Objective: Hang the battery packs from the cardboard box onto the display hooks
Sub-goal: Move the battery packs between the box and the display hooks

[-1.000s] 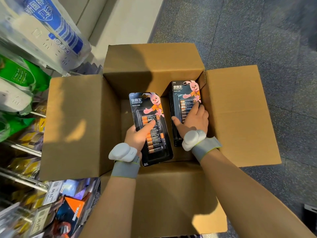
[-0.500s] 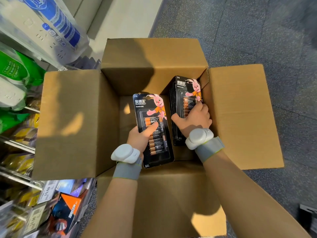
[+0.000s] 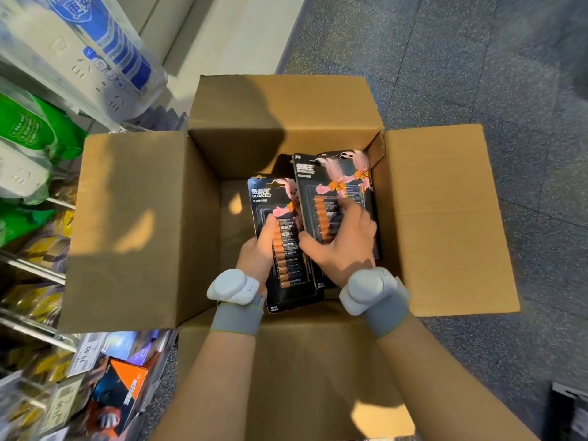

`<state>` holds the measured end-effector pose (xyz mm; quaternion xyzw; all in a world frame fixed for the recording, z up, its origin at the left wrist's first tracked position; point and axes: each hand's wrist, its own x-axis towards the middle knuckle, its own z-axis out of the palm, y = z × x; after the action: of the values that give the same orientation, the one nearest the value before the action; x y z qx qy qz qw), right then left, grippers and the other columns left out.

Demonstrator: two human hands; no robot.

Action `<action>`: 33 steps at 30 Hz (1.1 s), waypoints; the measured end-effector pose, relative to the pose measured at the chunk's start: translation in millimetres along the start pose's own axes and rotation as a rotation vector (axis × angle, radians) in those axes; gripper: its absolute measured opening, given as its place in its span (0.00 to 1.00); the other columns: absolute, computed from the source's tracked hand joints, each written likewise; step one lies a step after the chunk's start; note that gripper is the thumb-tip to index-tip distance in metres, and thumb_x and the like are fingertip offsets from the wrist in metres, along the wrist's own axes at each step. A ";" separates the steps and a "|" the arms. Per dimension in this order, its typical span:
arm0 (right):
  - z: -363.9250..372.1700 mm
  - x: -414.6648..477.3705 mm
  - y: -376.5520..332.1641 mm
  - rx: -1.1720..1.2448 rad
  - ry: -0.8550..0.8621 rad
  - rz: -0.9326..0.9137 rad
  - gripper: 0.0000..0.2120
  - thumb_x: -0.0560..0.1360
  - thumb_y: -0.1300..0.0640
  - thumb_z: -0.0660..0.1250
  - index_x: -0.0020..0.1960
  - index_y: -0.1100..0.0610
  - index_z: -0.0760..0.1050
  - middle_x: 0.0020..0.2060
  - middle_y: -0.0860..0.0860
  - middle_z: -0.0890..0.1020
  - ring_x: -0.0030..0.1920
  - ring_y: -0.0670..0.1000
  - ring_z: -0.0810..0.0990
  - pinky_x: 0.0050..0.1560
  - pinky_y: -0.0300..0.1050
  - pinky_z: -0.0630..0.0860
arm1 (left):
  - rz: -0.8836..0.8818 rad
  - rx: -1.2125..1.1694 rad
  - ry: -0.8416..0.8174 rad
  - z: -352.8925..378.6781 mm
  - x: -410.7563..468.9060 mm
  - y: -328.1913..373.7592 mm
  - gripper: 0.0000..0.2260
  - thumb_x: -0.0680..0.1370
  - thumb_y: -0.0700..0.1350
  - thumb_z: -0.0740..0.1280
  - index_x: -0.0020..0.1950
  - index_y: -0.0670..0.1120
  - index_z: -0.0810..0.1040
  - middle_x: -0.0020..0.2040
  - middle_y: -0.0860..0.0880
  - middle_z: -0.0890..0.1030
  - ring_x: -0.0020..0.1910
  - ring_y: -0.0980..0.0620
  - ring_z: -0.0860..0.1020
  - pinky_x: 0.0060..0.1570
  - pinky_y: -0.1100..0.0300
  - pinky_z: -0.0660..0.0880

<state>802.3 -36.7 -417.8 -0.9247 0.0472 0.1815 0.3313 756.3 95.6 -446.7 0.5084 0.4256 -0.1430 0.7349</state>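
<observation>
The left hand (image 3: 256, 254) grips a battery pack (image 3: 286, 265) by its left edge, with the thumb laid over the clear blister and the fingers hidden behind the card. This pack is a black card printed with a pink rabbit and the Duracell name above a column of copper-and-black cells. It stands nearly upright just above the hand, inside the open cardboard box (image 3: 133, 230). Just right of it, the right hand (image 3: 345, 246) holds a second battery pack (image 3: 321, 186) of the same design, thumb hooked at the pack's left edge and fingers spread across the blister, though they are blurred. This pack overlaps the right edge of the first. Behind it, beyond the right hand's fingertips, a further pack (image 3: 362, 163) shows its rabbit against the box's right wall. How many more stand behind it cannot be told. Each wrist wears a grey band with a pale device (image 3: 230, 286). Left of the left hand, past the box flap, a shelf (image 3: 31, 272) carries packaged goods and price labels. The box sits on a speckled grey floor (image 3: 477, 58).
</observation>
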 end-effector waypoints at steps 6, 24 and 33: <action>20.8 -26.8 -3.7 -0.004 0.071 -0.121 0.41 0.60 0.36 0.68 0.65 0.60 0.69 0.56 0.57 0.73 0.58 0.58 0.70 0.58 0.44 0.64 | 0.020 -0.088 -0.091 9.7 -3.3 2.2 0.28 0.71 0.71 0.62 0.56 0.53 0.84 0.57 0.42 0.83 0.58 0.41 0.80 0.66 0.42 0.70; 30.0 -28.6 -20.0 0.153 0.069 -0.049 0.23 0.77 0.47 0.64 0.67 0.57 0.67 0.64 0.54 0.69 0.65 0.54 0.64 0.63 0.43 0.56 | -0.042 -0.234 -0.136 13.2 -11.8 3.4 0.26 0.69 0.62 0.70 0.61 0.48 0.79 0.55 0.42 0.83 0.54 0.43 0.82 0.58 0.47 0.76; 10.5 10.6 2.3 0.238 0.172 0.172 0.21 0.76 0.52 0.68 0.65 0.60 0.69 0.62 0.57 0.71 0.65 0.56 0.65 0.59 0.43 0.60 | 0.095 -0.152 -0.044 6.6 -10.3 3.9 0.11 0.80 0.48 0.63 0.59 0.45 0.78 0.52 0.42 0.84 0.49 0.45 0.84 0.51 0.51 0.80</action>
<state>808.5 -31.5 -430.5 -0.8836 0.1753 0.1225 0.4166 755.8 89.3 -435.6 0.4673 0.3944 -0.0865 0.7865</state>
